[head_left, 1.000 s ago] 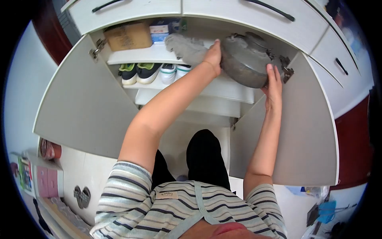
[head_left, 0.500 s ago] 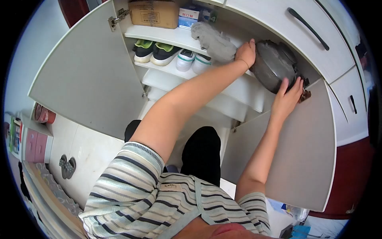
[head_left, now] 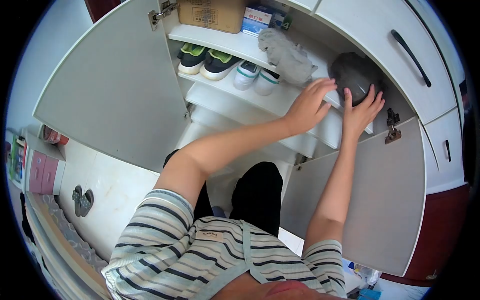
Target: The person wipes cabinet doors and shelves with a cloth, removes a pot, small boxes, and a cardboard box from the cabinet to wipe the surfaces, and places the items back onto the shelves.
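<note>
A dark grey, rounded object with a shiny face (head_left: 356,75) sits on the upper shelf at the cabinet's right end; I cannot make out its exact kind. My right hand (head_left: 361,110) is against its lower front, fingers spread and not wrapped round it. Just left of it, my left hand (head_left: 311,106) is open, its fingers stretched toward the object and holding nothing. A crumpled grey cloth-like bundle (head_left: 287,57) lies on the same shelf, beyond my left hand.
A cardboard box (head_left: 212,15) and a blue-white box (head_left: 257,19) share the upper shelf. Black sneakers (head_left: 219,64) and white shoes (head_left: 256,79) stand below. Cabinet doors (head_left: 117,90) hang open on both sides. Slippers (head_left: 83,201) lie on the floor.
The dark object has gone farther back onto the shelf. My left hand has come off it and drawn back toward me. My right hand stays at its front. The view has shifted slightly.
</note>
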`<act>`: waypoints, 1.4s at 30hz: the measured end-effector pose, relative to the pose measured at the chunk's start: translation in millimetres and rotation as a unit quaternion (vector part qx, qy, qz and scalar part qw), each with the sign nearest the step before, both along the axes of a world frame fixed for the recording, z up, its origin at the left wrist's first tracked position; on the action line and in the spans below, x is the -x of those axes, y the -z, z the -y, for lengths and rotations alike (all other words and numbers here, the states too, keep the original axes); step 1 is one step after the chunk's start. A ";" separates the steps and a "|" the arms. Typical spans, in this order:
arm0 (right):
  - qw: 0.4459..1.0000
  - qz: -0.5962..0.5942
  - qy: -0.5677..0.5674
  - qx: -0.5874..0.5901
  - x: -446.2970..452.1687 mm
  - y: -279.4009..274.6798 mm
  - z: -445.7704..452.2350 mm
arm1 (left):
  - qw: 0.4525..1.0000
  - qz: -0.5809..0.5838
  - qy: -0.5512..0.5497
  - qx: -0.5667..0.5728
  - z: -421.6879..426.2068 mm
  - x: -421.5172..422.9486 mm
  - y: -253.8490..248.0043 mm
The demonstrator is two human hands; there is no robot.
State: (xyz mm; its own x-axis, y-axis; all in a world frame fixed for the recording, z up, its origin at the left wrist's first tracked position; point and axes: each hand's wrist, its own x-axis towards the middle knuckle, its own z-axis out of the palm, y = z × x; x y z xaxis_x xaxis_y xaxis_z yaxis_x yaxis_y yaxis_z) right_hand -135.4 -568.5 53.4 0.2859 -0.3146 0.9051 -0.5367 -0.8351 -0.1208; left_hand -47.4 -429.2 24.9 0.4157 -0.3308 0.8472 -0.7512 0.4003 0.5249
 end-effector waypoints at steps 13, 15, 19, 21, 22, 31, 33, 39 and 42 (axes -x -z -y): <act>0.946 -0.147 -0.287 -0.021 -90.1 -31.7 -71.0 | 0.988 -0.066 -0.101 -0.098 -144.1 -55.7 56.0; 0.938 -0.205 -0.278 -0.032 -104.8 -17.9 -82.5 | 0.987 -0.079 -0.105 -0.088 -149.7 -65.1 64.6; 0.902 -0.244 -0.334 -0.123 -108.3 -15.8 -102.2 | 0.955 -0.283 0.088 -0.022 -152.2 -88.6 81.4; 0.895 -0.241 -0.361 -0.106 -104.2 -13.5 -130.1 | 0.913 -0.357 0.195 0.020 -152.2 -88.7 79.3; 0.884 -0.234 -0.393 -0.094 -104.4 -11.8 -144.4 | 0.874 -0.414 0.245 0.063 -155.6 -85.7 70.5; 0.788 -0.231 -0.505 -0.265 -156.8 -53.5 -145.2 | 0.743 -0.532 0.376 0.156 -158.8 -106.3 39.7; 0.932 -0.169 -0.317 -0.059 -198.5 -62.2 -109.7 | 0.740 -0.539 0.370 0.160 -158.8 -108.9 42.9; 0.891 -0.168 -0.356 -0.227 -254.7 -55.3 -70.8 | 0.735 -0.576 0.307 0.185 -167.8 -112.5 58.8; 0.906 -0.120 -0.345 -0.212 -246.2 -45.1 -64.3 | 0.769 -0.552 0.289 0.143 -168.8 -114.4 53.1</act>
